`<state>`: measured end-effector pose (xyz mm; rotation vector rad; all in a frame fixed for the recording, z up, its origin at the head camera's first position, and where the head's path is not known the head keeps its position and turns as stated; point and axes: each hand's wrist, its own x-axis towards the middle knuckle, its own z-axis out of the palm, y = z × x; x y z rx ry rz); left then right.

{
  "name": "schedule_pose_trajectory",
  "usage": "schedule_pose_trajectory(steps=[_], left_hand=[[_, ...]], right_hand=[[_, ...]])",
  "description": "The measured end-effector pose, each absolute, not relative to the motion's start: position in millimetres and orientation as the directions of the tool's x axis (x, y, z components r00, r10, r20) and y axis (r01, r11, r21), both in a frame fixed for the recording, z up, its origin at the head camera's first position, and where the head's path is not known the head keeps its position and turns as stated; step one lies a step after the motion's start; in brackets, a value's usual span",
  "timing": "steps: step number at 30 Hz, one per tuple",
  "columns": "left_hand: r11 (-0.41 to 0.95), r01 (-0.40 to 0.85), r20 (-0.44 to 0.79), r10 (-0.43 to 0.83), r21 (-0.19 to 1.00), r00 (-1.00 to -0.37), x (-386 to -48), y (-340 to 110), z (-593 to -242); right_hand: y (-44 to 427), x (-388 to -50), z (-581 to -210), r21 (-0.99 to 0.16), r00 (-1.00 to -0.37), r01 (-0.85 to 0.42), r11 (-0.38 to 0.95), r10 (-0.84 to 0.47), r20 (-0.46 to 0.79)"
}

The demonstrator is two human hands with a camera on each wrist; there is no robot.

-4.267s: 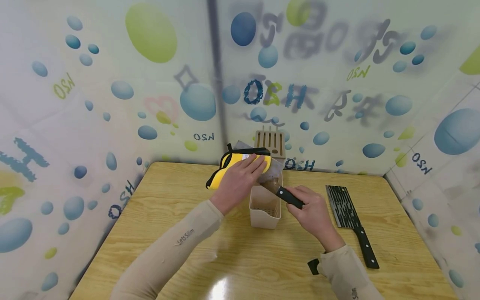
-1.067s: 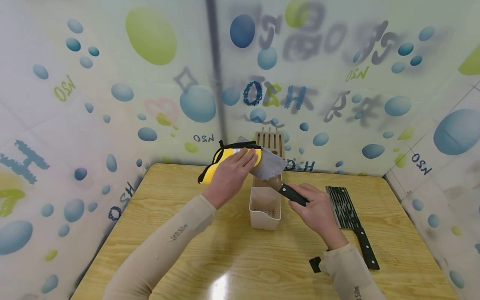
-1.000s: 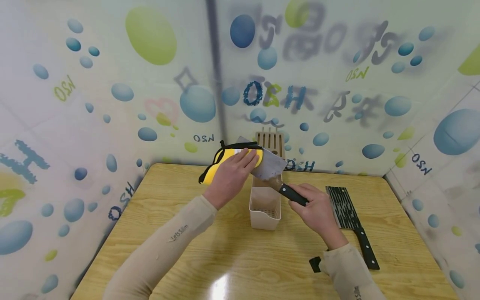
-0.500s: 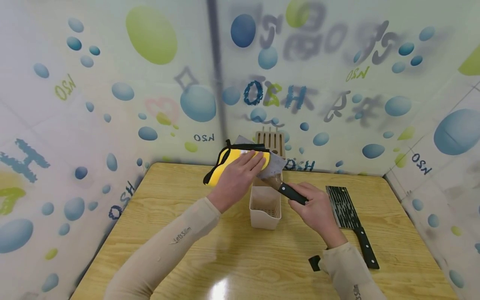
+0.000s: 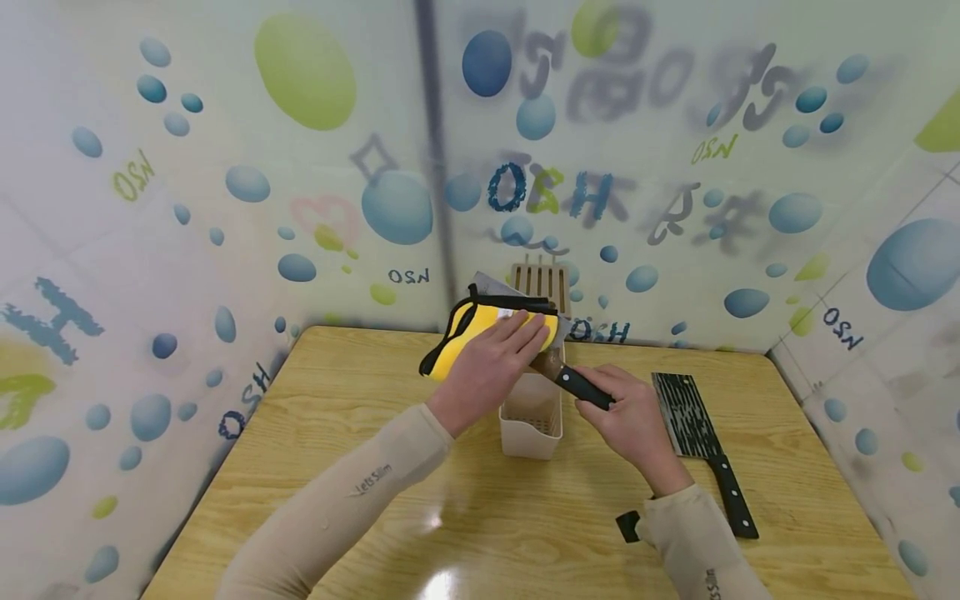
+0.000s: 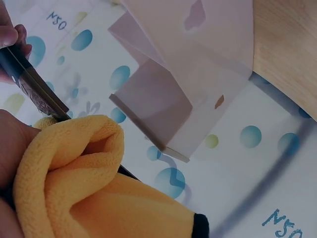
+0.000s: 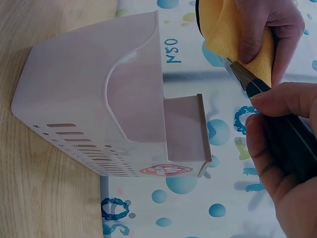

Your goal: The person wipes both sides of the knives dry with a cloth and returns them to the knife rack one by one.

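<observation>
My right hand [image 5: 626, 421] grips the black handle [image 5: 587, 387] of a broad-bladed cleaver, its blade pointing up and left. A yellow cloth [image 5: 468, 327] with black edging is folded round the blade, and my left hand [image 5: 491, 367] pinches it there, fingers over the top and, in the right wrist view, thumb on the near side [image 7: 251, 44]. The cloth covers most of the blade; a grey corner [image 5: 487, 284] shows behind it. In the left wrist view the cloth [image 6: 94, 178] bunches in folds beside the metal neck [image 6: 42, 91].
Below and behind the cleaver stands a pale pink holder [image 5: 528, 439] with a brown slotted top [image 5: 542, 282]. A second cleaver [image 5: 693, 421] with a black-patterned blade lies at the right of the wooden table [image 5: 337, 375]. A small black object [image 5: 627, 526] shows by my right sleeve.
The cloth and my left hand have slid right along the blade towards the handle, covering more of it. My right hand has hardly moved.
</observation>
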<state>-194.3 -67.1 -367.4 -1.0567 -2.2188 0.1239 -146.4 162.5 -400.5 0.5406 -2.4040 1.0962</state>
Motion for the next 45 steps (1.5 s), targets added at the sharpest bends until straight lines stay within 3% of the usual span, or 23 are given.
schedule_pose_trajectory(steps=[31, 45], left_hand=[[0.669, 0.661, 0.546, 0.713, -0.339, -0.441, -173.5, -52.2, -374.1], [0.637, 0.695, 0.581, 0.72, -0.334, -0.38, -164.7, -42.9, -374.3]], right_hand=[[159.7, -147.8, -400.6, -0.592, -0.817, -0.527, 0.61, -0.17, 0.551], [158.0, -147.3, -397.5, -0.706, -0.878, -0.422, 0.568, -0.061, 0.476]])
